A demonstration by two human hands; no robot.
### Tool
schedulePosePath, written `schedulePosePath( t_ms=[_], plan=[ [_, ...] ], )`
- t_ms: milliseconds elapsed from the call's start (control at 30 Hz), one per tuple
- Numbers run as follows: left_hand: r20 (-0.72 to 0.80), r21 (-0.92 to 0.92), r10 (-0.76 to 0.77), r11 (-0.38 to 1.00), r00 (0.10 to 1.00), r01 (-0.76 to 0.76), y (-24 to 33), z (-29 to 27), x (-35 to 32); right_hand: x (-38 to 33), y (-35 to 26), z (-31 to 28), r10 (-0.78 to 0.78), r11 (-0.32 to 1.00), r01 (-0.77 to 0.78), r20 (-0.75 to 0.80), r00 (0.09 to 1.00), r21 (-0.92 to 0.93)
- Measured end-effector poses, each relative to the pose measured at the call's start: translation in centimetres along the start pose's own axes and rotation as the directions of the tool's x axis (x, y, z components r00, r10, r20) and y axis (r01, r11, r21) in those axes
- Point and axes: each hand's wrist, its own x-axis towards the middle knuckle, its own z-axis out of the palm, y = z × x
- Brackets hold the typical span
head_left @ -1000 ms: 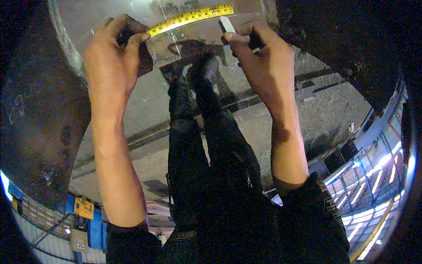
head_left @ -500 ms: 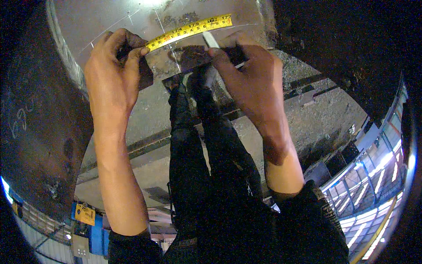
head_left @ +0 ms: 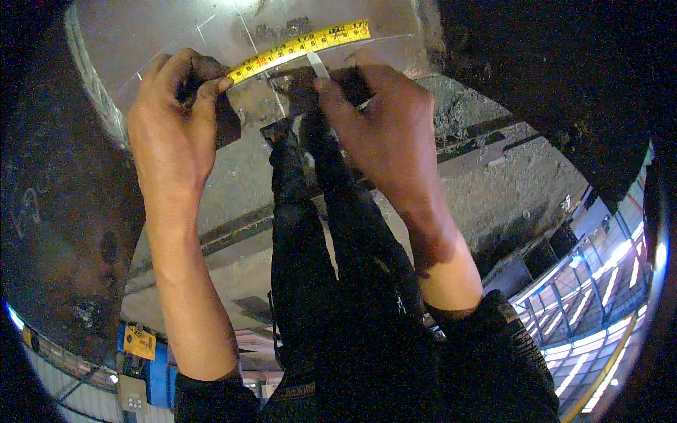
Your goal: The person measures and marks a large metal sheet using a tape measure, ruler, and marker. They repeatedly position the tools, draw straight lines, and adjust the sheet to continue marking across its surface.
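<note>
My left hand [head_left: 173, 127] pinches the left end of a yellow tape measure [head_left: 303, 49] between thumb and forefinger. The tape lies slantwise along a grey metal plate [head_left: 155, 28], its right end higher. In my right hand [head_left: 388, 127] is a thin white marking stick, probably chalk [head_left: 318, 65], gripped between thumb and fingers. Its tip touches or nearly touches the tape's lower edge, right of the middle. Thin white lines are drawn on the plate; one long line [head_left: 276, 95] passes under the tape, and a curved one runs off to the right.
Dark metal walls [head_left: 63, 211] rise on the left and right of the plate. Below are my legs [head_left: 303, 247] in dark trousers, above a dusty floor [head_left: 493, 183]. A blue cabinet-like object [head_left: 159, 374] with a yellow label stands at lower left; roof framing shows at lower right.
My right hand and the chalk have moved left along the tape's lower edge. My left hand and the tape's held end sit slightly farther left in the picture, as the view shifted a little.
</note>
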Motion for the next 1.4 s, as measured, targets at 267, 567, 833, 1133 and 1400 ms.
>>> schedulePosePath(
  t_ms=[267, 567, 833, 1133, 1400],
  plan=[
    [-0.024, 0.065, 0.005, 0.998, 1.0, -0.003, 0.6, -1.6, -0.2, 0.0, -1.4, -0.6, -0.006, 0.999, 0.006, -0.022, 1.0, 0.04],
    [-0.034, 0.039, -0.049, 0.998, 0.998, 0.05, 0.7, -0.8, -1.2, -1.1, -0.8, 0.0, 0.036, 0.998, -0.035, -0.026, 0.999, 0.054],
    [-0.02, 0.085, 0.006, 0.996, 1.0, -0.005, 0.6, -1.1, -1.4, -1.4, -0.9, 0.2, 0.048, 0.998, -0.048, -0.006, 0.999, 0.05],
    [-0.019, 0.019, -0.047, 0.999, 0.999, 0.047, 0.3, -0.7, -1.6, -1.7, -1.4, 1.3, 0.027, 0.999, -0.025, -0.064, 0.998, 0.025],
    [0.014, 0.046, -0.045, 0.998, 0.999, 0.045, -0.1, -0.5, -1.3, -1.6, -2.0, 1.7, 0.04, 0.998, -0.04, -0.009, 0.999, -0.054]
  ],
)
